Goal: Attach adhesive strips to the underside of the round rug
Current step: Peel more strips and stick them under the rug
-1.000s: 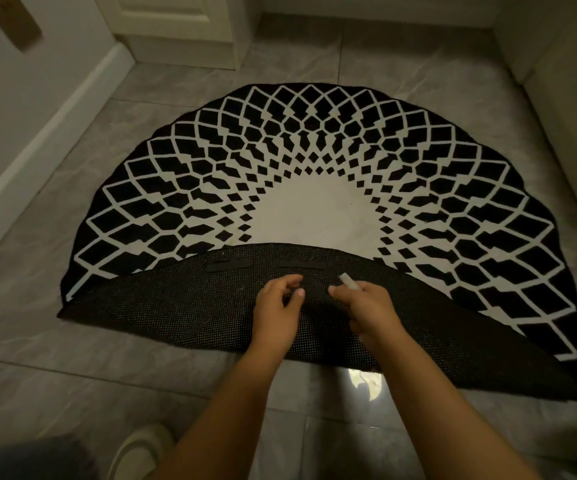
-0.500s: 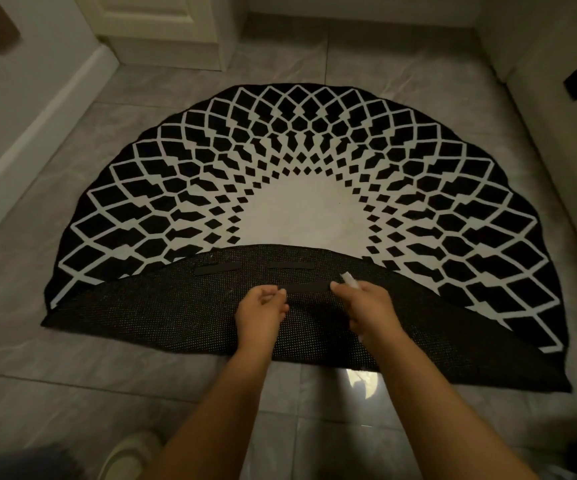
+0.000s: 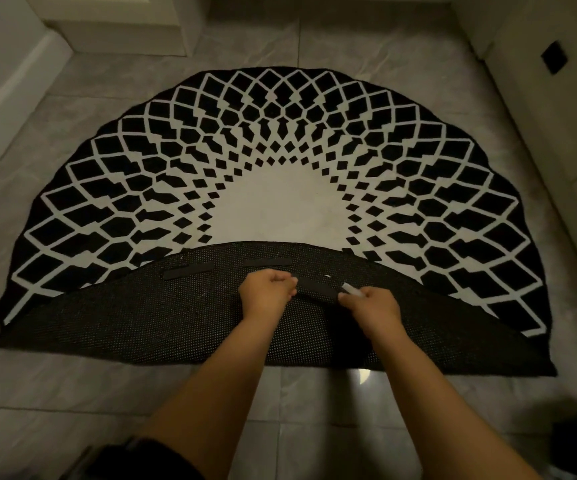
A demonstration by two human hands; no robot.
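Note:
The round black-and-white rug lies on the floor with its near part folded over, so the dark mesh underside faces up. Two black adhesive strips are stuck near the fold edge, one at the left and one in the middle. A third black strip stretches between my hands above the underside. My left hand pinches its left end. My right hand pinches the right end together with a white backing paper.
Grey tiled floor surrounds the rug. A white wall and skirting run along the left, a white door frame stands at the back left, and a pale cabinet side runs along the right. My dark-clothed knee shows at the bottom.
My hands have drawn apart, and the black strip now shows stretched between them. The view has shifted slightly closer to the rug.

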